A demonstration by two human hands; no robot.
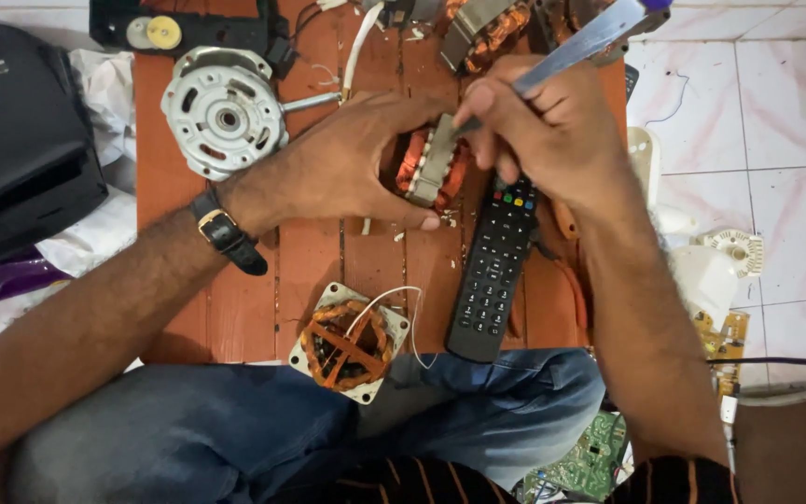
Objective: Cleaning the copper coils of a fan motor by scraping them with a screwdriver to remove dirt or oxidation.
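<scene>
View: head camera, looking straight down at the lap and work surface.
Counter: a low red-brown wooden slat counter (235, 280), grain and gaps running away from the person.
Left hand: the left hand (347, 163) is curled closed around a copper-wound motor stator with a grey laminated steel core (431, 163), held on edge just above the counter; a black strap watch (226, 229) sits on the wrist.
Right hand: the right hand (548, 131) is closed in a pinch grip on a flat grey metal tool with a purple end (590, 37); its tip meets the stator's steel core.
Beside the hands: a long black plastic remote control with coloured buttons (496, 275) lies flat under the right hand.
Near edge: a second square stator with orange-brown windings and a white wire (352, 341) rests at the counter edge against the blue jeans (235, 420).
Far left: a round cast silver-grey motor end cover with a shaft (224, 112) lies flat.
Floor: white tiled floor (776, 112); a green circuit board (594, 457) lies beside the knee.
</scene>
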